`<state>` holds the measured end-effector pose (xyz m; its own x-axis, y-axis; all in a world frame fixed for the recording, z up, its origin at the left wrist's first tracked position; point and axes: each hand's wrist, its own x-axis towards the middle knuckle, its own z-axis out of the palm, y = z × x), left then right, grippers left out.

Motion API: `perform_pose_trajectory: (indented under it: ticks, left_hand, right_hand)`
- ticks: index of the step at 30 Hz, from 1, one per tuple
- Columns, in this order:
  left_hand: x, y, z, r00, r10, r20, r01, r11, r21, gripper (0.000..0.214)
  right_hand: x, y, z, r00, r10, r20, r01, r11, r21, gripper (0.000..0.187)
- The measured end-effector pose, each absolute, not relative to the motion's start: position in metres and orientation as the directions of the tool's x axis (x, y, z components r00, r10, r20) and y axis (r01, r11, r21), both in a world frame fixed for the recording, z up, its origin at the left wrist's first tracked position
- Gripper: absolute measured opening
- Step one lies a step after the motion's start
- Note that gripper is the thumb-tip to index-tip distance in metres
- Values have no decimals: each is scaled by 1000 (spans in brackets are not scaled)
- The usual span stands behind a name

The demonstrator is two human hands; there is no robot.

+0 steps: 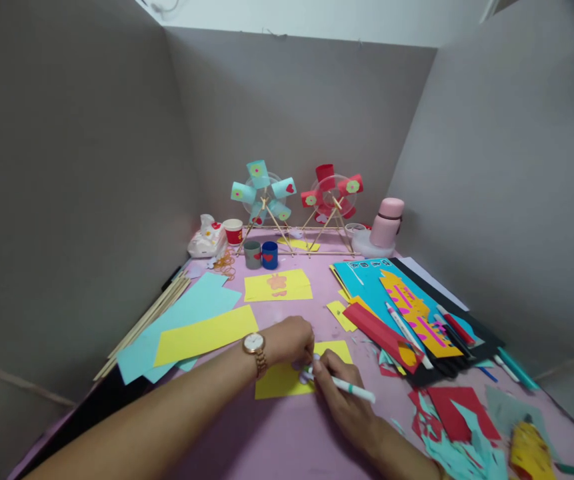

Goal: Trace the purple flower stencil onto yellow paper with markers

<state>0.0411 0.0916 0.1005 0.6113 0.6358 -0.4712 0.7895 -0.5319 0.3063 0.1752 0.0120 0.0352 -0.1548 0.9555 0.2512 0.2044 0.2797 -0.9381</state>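
Near teal paper scraps (473, 448), the right hand (343, 395) pinches a marker (357, 391) over yellow paper (277, 385); how the left hand (289, 339) grips, I cannot tell.

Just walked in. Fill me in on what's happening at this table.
A person's right hand grips a slim white pen with a green band, pointed at a small pale purple shape on a yellow paper sheet. The left hand is bent over the same sheet; what its fingertips hold is hard to tell. Farther back stand a light blue paper wheel model and a red paper wheel model, both on thin stick frames.
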Motion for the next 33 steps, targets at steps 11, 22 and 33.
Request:
perform_pose_trajectory:
  ticks: [11,22,33]
  left_hand:
    - [25,101,86,737,547,-397,676,-608,417,25]
    - [18,115,69,820,454,-347,572,-634,521,24]
    - [18,124,67,843,387,-374,538,-622,569,22]
  right_hand:
    - [170,13,17,-214,958,193,345,259,-902,30]
    - [165,13,12,-68,992,110,328,127,-936,40]
    - [163,17,-2,-17,981,194,508,176,-843,50]
